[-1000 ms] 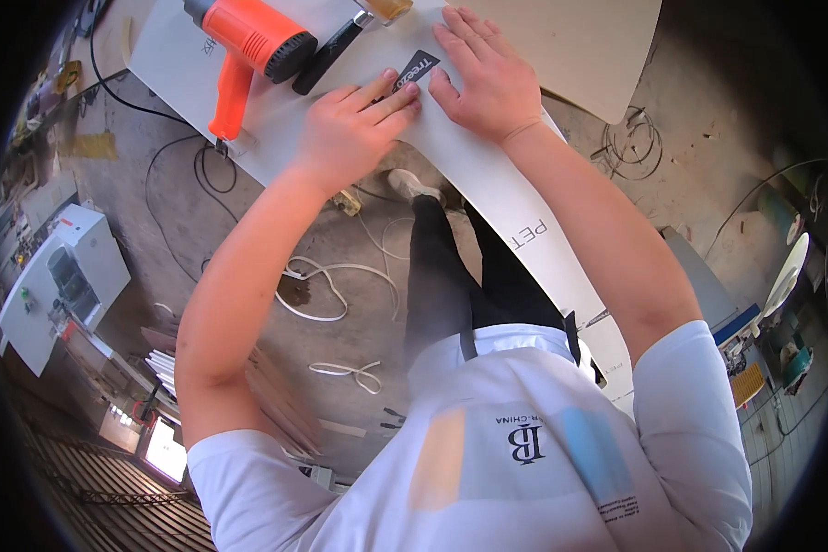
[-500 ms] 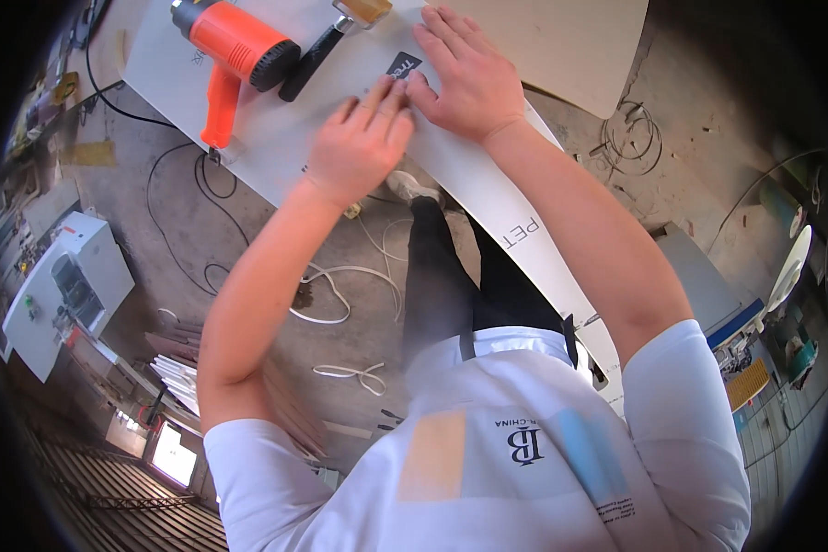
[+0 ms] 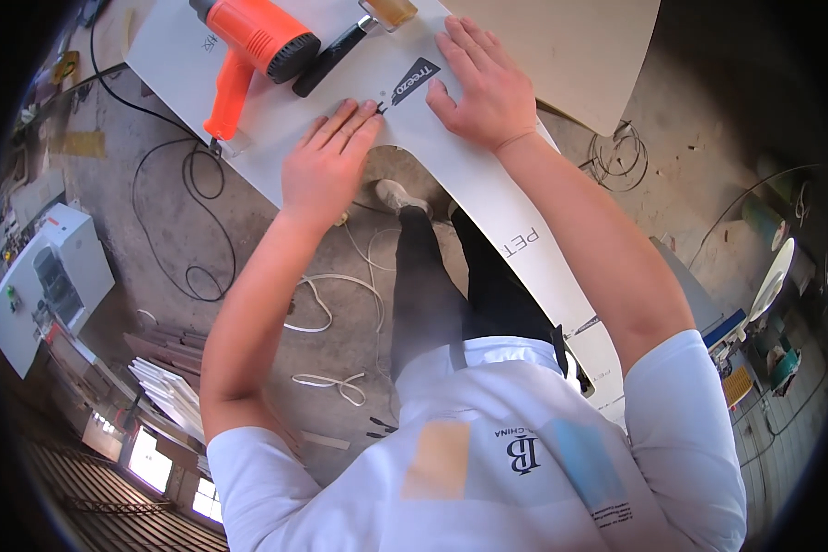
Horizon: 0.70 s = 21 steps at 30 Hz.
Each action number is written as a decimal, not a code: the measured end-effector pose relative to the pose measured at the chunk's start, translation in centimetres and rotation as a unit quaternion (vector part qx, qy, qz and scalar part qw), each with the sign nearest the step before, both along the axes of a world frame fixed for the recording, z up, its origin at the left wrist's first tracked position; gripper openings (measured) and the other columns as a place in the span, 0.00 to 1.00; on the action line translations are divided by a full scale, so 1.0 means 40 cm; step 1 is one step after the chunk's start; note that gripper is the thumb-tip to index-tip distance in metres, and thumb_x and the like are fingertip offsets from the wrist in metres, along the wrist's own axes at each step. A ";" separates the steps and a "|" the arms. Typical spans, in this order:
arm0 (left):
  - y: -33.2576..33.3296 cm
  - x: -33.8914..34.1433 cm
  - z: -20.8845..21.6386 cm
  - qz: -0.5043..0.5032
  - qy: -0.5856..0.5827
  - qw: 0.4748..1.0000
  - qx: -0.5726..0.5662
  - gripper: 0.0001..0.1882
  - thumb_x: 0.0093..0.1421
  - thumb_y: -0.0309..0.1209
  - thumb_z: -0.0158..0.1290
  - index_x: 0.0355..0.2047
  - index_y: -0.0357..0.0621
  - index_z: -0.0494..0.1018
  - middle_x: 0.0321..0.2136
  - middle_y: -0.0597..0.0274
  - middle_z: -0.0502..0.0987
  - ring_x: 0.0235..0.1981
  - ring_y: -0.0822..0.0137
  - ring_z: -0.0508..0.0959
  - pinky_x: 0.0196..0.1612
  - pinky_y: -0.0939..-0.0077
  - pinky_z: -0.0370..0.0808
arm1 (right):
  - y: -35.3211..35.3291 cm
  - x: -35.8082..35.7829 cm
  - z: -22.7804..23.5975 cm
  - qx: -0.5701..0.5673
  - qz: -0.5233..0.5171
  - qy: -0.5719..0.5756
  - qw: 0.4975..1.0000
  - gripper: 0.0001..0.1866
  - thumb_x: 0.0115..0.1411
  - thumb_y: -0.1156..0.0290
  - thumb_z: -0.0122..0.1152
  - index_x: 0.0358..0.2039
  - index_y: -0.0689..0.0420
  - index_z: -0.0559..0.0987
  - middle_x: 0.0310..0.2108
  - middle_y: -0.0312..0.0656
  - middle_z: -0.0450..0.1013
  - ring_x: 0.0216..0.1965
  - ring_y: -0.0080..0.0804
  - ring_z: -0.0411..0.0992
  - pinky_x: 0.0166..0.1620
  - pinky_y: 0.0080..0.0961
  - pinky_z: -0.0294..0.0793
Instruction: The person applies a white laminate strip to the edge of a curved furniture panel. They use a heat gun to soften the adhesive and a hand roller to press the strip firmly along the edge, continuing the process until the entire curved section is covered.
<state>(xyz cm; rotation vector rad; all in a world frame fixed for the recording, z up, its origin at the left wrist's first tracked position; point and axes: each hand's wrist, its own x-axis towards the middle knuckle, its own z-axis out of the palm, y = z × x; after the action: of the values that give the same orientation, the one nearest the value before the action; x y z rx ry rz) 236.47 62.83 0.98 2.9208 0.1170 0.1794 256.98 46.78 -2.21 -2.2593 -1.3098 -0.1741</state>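
Both hands lie on a white panel [image 3: 534, 202] with a concave curved edge facing me. My left hand [image 3: 329, 166] rests near that edge with fingers stretched out, its fingertips on the panel's face. Flat on the panel to the right is my right hand [image 3: 488, 92], fingers extended and thumb apart. A dark printed mark [image 3: 416, 81] shows between them. Beyond my left hand lies an orange heat gun [image 3: 258, 41]. Beside it is a hand roller with a black handle [image 3: 333, 61] and an amber roller [image 3: 393, 11]. Neither hand holds anything.
A brownish sheet [image 3: 580, 55] lies at the far right, with coiled wire [image 3: 621, 156] on the floor. Black cable [image 3: 189, 221] loops at the left, near white edging strips [image 3: 331, 382]. Stacked boards [image 3: 170, 386] and a white machine [image 3: 64, 267] stand farther left.
My hands have moved apart, uncovering more of the dark printed mark. The left shifted left and toward me; the right slid slightly right. The view has also shifted a little.
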 end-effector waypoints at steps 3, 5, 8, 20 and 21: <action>-0.017 0.103 0.035 -0.060 -0.039 0.997 -0.013 0.15 0.57 0.30 0.56 0.45 0.46 0.78 0.52 0.64 0.82 0.57 0.64 0.79 0.56 0.65 0.77 | 0.001 0.001 0.012 -0.015 -0.010 -0.010 1.000 0.26 0.58 0.57 0.60 0.55 0.57 0.80 0.63 0.43 0.73 0.65 0.41 0.69 0.67 0.38 0.70; -0.034 0.120 0.001 -0.130 -0.093 0.987 0.035 0.12 0.55 0.29 0.57 0.41 0.45 0.78 0.48 0.63 0.83 0.54 0.65 0.81 0.53 0.67 0.77 | 0.012 -0.001 0.010 -0.011 0.000 -0.012 1.000 0.26 0.58 0.57 0.60 0.55 0.57 0.79 0.63 0.44 0.73 0.65 0.42 0.69 0.67 0.38 0.70; -0.052 0.126 0.002 -0.189 -0.092 0.976 0.062 0.11 0.55 0.30 0.56 0.39 0.45 0.78 0.46 0.66 0.83 0.49 0.66 0.81 0.51 0.69 0.77 | 0.011 -0.004 0.009 -0.017 -0.006 0.006 1.000 0.27 0.58 0.57 0.60 0.55 0.57 0.79 0.63 0.44 0.72 0.65 0.42 0.69 0.67 0.38 0.69; 0.087 -0.139 0.094 0.151 -0.158 0.974 -0.055 0.18 0.54 0.30 0.66 0.45 0.43 0.78 0.42 0.61 0.83 0.41 0.58 0.82 0.48 0.61 0.75 | -0.006 -0.002 0.035 -0.044 -0.013 0.003 0.999 0.25 0.58 0.60 0.62 0.56 0.54 0.79 0.65 0.41 0.71 0.66 0.37 0.68 0.70 0.40 0.64; 0.134 -0.120 0.115 0.170 -0.209 0.963 -0.004 0.21 0.54 0.32 0.68 0.48 0.43 0.77 0.43 0.60 0.83 0.40 0.57 0.82 0.48 0.60 0.75 | -0.006 -0.003 0.041 -0.045 -0.015 -0.006 0.999 0.24 0.58 0.61 0.62 0.55 0.53 0.79 0.65 0.42 0.71 0.66 0.38 0.69 0.70 0.41 0.64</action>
<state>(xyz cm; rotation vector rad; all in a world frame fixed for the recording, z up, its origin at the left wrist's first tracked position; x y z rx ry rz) 231.69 68.19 5.59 2.7561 0.5465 0.8371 256.86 46.52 -0.58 -2.3575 -1.3137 -0.1424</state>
